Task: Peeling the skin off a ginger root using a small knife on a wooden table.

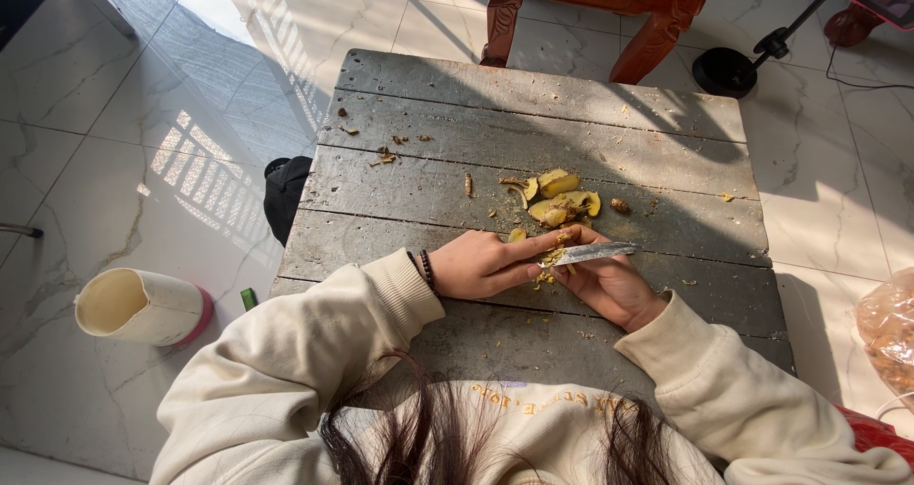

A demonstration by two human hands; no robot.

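right hand [609, 280] grips the knife [592, 253], left hand [486, 264] pinches a yellow piece [554, 255]; best slice slowly, fingertips clear.

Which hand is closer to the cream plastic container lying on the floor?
Left. The left hand is on the table's side toward the cream container, though well apart from it. The right hand, holding the knife, sits farther away, beyond the left.

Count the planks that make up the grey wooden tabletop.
5 planks show, running side to side: the far one by the red carved chair, three across the middle, and the nearest under both hands. The person's body may hide more.
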